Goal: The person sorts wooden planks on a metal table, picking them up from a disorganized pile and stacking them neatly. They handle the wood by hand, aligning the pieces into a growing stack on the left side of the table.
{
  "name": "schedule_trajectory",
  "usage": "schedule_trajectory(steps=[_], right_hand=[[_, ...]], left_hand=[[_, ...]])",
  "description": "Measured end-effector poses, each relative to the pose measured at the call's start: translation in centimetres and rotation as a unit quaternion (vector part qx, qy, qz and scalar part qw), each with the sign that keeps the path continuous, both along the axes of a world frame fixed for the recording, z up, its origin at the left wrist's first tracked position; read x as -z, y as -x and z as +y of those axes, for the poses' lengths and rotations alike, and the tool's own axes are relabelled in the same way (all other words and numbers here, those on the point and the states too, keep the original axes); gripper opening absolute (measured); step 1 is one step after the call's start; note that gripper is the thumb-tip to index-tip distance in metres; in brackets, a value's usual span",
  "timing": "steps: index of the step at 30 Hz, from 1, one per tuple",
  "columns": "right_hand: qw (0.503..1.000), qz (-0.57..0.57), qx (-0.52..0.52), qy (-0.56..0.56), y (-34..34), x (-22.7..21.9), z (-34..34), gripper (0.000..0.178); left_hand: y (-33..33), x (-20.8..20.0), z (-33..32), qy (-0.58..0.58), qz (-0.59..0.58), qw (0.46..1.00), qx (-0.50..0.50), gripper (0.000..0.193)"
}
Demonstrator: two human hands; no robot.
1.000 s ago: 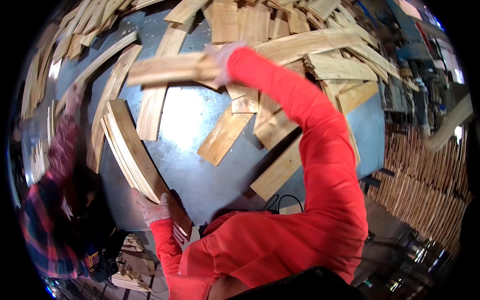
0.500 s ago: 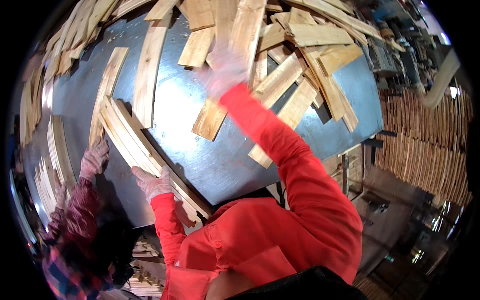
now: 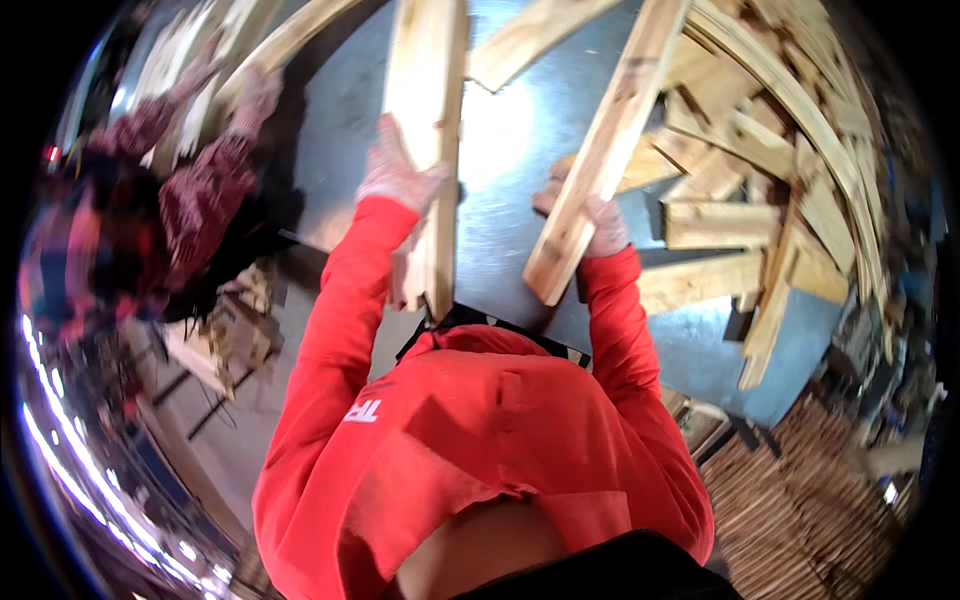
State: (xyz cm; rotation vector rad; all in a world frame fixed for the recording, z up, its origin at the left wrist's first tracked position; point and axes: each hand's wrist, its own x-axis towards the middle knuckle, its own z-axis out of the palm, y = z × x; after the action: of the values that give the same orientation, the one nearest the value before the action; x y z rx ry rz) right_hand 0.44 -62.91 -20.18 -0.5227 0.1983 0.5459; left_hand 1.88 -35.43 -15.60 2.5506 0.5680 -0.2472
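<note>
My left hand (image 3: 395,172), in a pale glove, is closed around the near part of a stack of wooden boards (image 3: 428,80). The stack lies lengthwise on the metal table and its near end reaches the table's front edge. My right hand (image 3: 598,222), also gloved, grips a single knotty board (image 3: 625,110) near its lower end, with fingertips showing on the board's left side. That board slants up and right, apart from the stack. Between the two, farther back, lies another loose board (image 3: 540,40).
The metal table (image 3: 500,240) carries a jumbled pile of boards (image 3: 740,150) on the right. At the far left, a co-worker's gloved hand (image 3: 255,100) is at other boards. Stacked wood (image 3: 800,500) stands on the lower right; short pieces (image 3: 215,345) sit below the table at left.
The view has turned, shifting the table's contents. My right hand, blurred over the far boards before, now holds a board nearer my body. My left hand stays at the stack.
</note>
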Motion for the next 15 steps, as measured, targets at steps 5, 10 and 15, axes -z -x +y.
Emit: schedule_trajectory(steps=[5, 10, 15], right_hand=[[0.942, 0.004, -0.153, 0.298, 0.3, 2.2, 10.7, 0.066], [0.753, -0.233, -0.221, 0.575, -3.1, 1.1, 13.1, 0.087], [0.648, -0.261, -0.212, 0.683, -0.7, -0.9, 14.8, 0.112]], left_hand=[[-1.8, -4.1, -0.8, 0.017, 0.122, 0.992, -0.041, 0.106], [-3.8, -1.3, 1.5, 0.059, -0.006, 0.998, -0.034, 0.09], [0.4, 8.9, 7.9, 0.343, -0.058, 0.936, -0.049, 0.075]])
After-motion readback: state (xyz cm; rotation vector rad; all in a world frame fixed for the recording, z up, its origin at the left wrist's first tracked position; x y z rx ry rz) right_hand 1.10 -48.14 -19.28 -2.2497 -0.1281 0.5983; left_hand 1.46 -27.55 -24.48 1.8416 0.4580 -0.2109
